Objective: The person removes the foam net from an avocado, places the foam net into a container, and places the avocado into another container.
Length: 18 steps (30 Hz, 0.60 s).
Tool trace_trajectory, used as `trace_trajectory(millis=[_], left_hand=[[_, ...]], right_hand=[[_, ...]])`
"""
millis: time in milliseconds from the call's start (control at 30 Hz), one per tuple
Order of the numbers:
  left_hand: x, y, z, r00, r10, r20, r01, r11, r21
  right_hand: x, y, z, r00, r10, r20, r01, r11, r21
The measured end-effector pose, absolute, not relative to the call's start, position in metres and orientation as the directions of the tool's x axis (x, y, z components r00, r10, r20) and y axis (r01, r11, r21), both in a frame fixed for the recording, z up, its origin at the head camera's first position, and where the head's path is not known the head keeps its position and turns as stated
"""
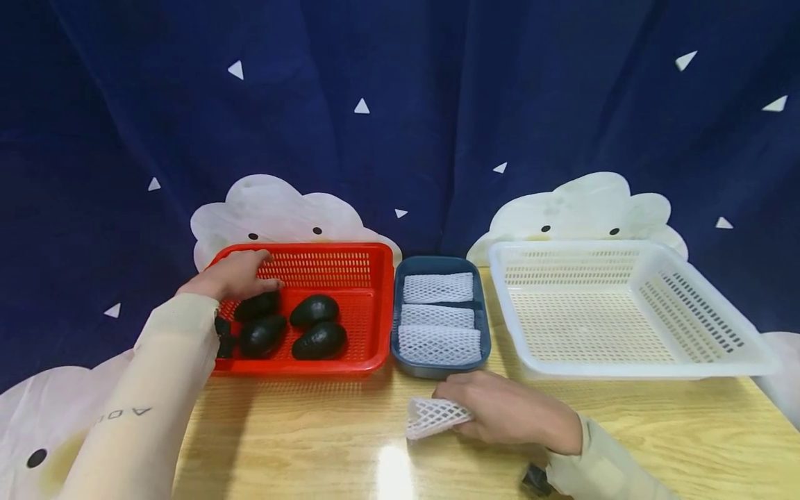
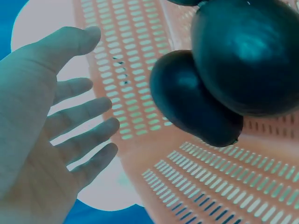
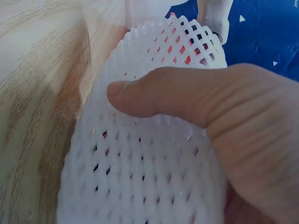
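My left hand (image 1: 232,275) is over the left side of the red basket (image 1: 365,312), its fingers apart and holding nothing. Just beneath it lies a dark avocado (image 1: 257,305), with several more, such as this avocado (image 1: 319,341), on the basket floor. In the left wrist view the spread fingers (image 2: 88,112) stand beside the avocado (image 2: 187,98), not touching it. My right hand (image 1: 506,410) holds a white foam net sleeve (image 1: 434,418) over the table's front part. In the right wrist view the thumb lies across the sleeve (image 3: 140,158); the other fingers are hidden behind it.
Between the baskets stands a dark blue tray (image 1: 440,371) with several folded foam net sleeves (image 1: 439,344). A white slotted basket (image 1: 581,326) is on the right of the wooden table (image 1: 312,437). A navy curtain (image 1: 412,139) with cloud shapes hangs behind.
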<state>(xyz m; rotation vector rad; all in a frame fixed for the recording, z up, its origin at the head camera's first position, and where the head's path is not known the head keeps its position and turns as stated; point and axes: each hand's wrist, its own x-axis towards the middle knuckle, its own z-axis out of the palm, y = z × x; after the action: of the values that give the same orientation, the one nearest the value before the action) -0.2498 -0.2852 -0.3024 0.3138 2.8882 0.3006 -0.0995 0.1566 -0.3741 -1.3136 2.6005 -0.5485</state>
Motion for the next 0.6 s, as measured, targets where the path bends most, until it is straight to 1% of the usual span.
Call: trace_trajectory(millis=[267, 367, 467, 600], left_hand=[[-0.237, -0.278, -0.292, -0.945, 0.324, -0.056, 0.304, 0.926, 0.222], [-0.229, -0.274, -0.289, -0.936, 0.350, -0.023, 0.335, 0.911, 0.241], [-0.221, -0.269, -0.288, -0.933, 0.361, -0.010, 0.345, 0.899, 0.271], [-0.207, -0.259, -0.286, -0.930, 0.367, 0.014, 0.350, 0.874, 0.338]], right_hand=[[-0.100, 0.157, -0.373, -0.596, -0.803, 0.019, -0.742, 0.541, -0.397], [-0.100, 0.157, -0.372, -0.599, -0.800, 0.018, -0.738, 0.543, -0.401], [-0.099, 0.157, -0.372, -0.601, -0.799, 0.013, -0.735, 0.547, -0.401], [-0.099, 0.156, -0.372, -0.598, -0.801, 0.022, -0.742, 0.543, -0.394]])
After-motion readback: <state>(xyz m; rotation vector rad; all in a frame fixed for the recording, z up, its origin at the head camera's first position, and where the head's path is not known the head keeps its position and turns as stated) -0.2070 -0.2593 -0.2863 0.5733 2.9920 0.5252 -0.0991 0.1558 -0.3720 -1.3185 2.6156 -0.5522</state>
